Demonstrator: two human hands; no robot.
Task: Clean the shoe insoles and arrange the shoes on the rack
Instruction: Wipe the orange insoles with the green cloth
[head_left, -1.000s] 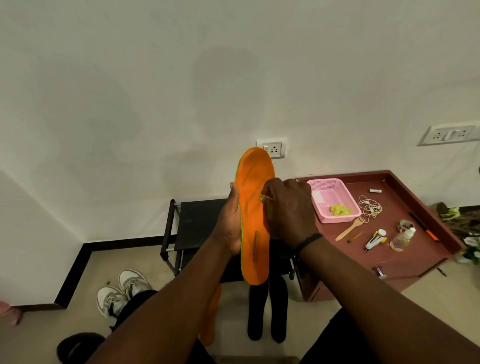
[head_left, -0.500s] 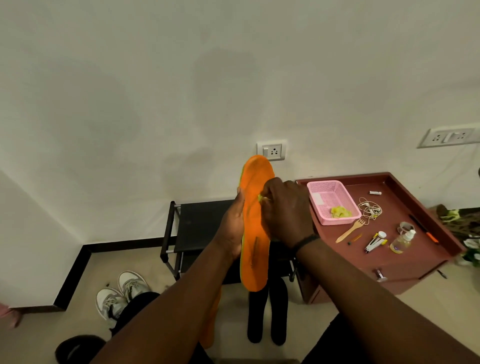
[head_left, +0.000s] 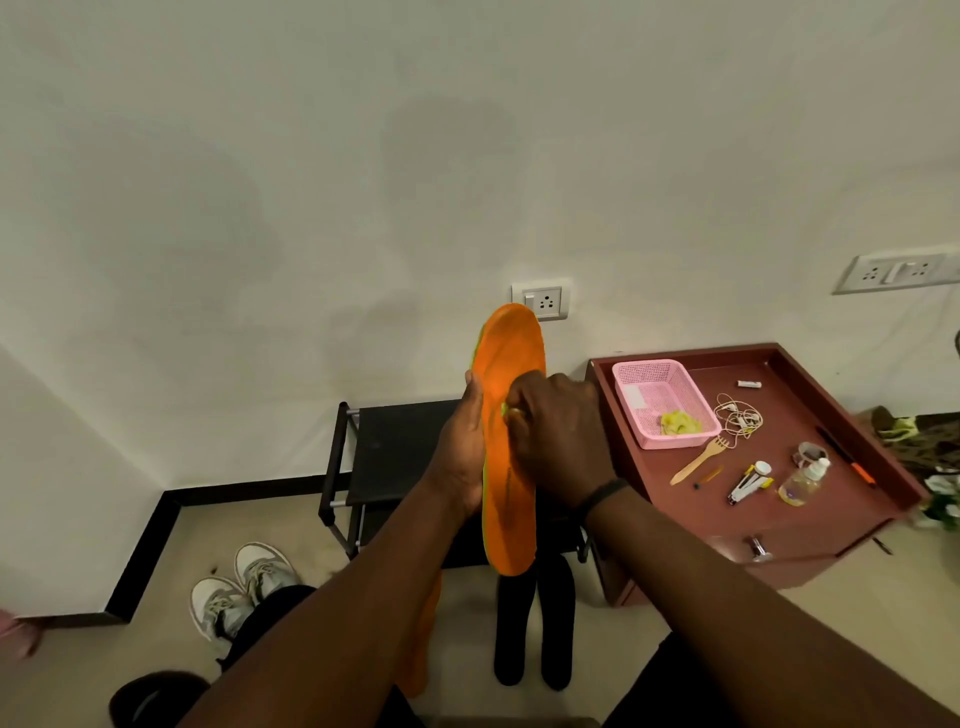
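Observation:
An orange insole (head_left: 511, 467) stands upright in front of me. My left hand (head_left: 464, 452) grips its left edge from behind. My right hand (head_left: 558, 434) presses a small yellow-green cloth (head_left: 504, 409), mostly hidden under the curled fingers, against the insole's face. A second orange insole (head_left: 421, 639) lies on the floor below, partly hidden by my left arm. Two black insoles (head_left: 535, 623) lie side by side on the floor. A pair of white and grey sneakers (head_left: 241, 587) sits at the lower left. The black shoe rack (head_left: 395, 457) stands against the wall behind the hands.
A maroon side table (head_left: 810, 519) at the right holds a pink basket (head_left: 649, 379) with a yellow cloth, a wooden fork, earphones, a small bottle and other small items. A black shoe (head_left: 156, 696) shows at the bottom left. Wall sockets are behind.
The right hand has slid a little down and across the insole's face with the cloth. The insole has shifted slightly lower and tilted. The left hand's hold is unchanged.

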